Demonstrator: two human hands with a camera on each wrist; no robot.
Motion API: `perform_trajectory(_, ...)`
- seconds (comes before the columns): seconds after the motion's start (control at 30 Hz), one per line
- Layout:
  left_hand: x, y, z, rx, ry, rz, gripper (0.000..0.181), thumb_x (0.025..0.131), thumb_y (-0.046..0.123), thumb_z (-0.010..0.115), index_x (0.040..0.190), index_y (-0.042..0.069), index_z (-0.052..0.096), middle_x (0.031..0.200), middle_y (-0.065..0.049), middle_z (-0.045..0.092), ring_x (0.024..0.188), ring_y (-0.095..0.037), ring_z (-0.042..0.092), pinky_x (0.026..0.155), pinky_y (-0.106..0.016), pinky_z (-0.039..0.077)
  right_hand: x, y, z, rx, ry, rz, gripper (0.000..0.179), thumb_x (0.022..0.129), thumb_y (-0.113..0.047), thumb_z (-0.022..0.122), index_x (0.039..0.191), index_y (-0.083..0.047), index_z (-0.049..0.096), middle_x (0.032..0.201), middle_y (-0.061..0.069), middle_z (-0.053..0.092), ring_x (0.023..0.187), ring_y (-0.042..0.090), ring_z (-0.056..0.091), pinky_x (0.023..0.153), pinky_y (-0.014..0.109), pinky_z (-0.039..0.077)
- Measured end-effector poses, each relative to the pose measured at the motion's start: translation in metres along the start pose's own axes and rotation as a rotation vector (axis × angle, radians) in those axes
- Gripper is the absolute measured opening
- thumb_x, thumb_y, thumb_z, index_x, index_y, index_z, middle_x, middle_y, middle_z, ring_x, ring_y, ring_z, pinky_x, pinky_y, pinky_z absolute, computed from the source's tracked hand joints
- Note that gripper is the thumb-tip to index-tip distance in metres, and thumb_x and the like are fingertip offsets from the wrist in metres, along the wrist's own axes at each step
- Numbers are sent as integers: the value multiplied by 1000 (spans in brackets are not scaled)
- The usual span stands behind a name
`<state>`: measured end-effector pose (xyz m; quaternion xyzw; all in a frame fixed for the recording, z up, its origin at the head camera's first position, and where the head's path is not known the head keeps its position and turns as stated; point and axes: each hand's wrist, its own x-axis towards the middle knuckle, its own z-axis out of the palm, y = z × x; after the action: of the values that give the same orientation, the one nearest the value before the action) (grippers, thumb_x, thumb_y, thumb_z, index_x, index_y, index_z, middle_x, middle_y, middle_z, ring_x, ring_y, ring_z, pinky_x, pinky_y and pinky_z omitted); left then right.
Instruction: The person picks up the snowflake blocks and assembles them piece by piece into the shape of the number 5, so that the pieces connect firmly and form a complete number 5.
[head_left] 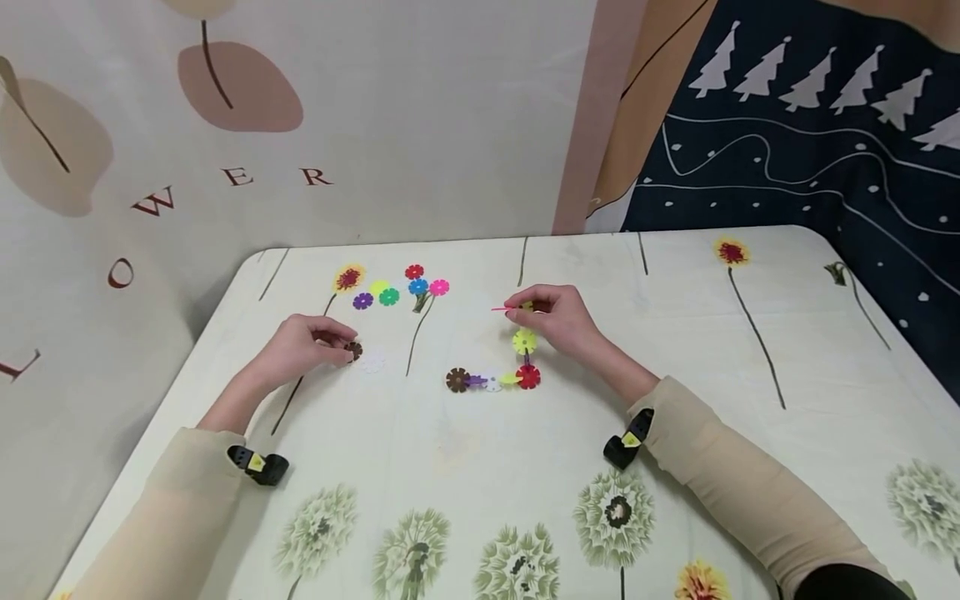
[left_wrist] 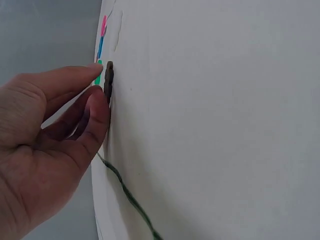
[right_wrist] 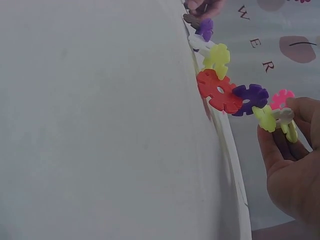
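Observation:
My right hand (head_left: 558, 321) pinches the far end of a chain of interlocking plastic flower discs, at a pink disc (right_wrist: 283, 98) and pale discs. The chain turns a corner at a red disc (head_left: 528, 377). From there purple and yellow pieces lead up to the fingers; yellow, white and purple ones run left to a brown end disc (head_left: 457, 380). In the head view, my left hand (head_left: 303, 346) has its thumb and fingertips at the edge of a loose brown disc (left_wrist: 109, 82), which they partly cover. A white disc (head_left: 372, 361) lies just right of it.
Several loose discs lie farther back, among them a purple disc (head_left: 363, 301), a green disc (head_left: 388, 297), a blue disc (head_left: 417, 286) and a red disc (head_left: 414, 272). The cloth (head_left: 420, 442) has printed flowers. Behind the table's far edge hangs a printed curtain (head_left: 450, 125).

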<state>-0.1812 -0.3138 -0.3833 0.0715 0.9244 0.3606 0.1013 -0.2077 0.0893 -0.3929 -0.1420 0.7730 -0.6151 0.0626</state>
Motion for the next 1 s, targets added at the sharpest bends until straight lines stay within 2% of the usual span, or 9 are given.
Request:
perform_trajectory(0.33,-1,-2,0,26,-26,19,28,85,-1,78,113,-6,73,96,-11,71,82,-20,58,67,-22,49,1,0,1,-6,6,4,15,93,-7,76,107,-1,78,102,10,73,79,20,58,60,21,44)
perform_trajectory(0.63,-2,-4,-3,-16,-49,-17,27,88,7,80,112,-3,72,100,-12,71,83,-20,57,68,-22,49,1,-2,2,-3,16,2,15,93,-7,76,106,0,78,98,9,74,79,19,61,61,20,45)
perform_trajectory(0.87,3,-3,-1,-41,-27,-44,21,96,11,73,113,-2,71,100,-12,71,81,-19,59,64,-24,52,0,-1,2,3,14,3,15,93,-7,76,106,0,78,97,9,74,78,20,61,60,21,44)
perform_trajectory(1.0,9,3,4,-92,7,-62,21,99,11,70,115,-2,70,105,-14,72,81,-19,62,66,-24,55,1,0,1,3,14,6,14,93,-7,76,106,-1,78,96,8,74,77,19,59,60,21,43)
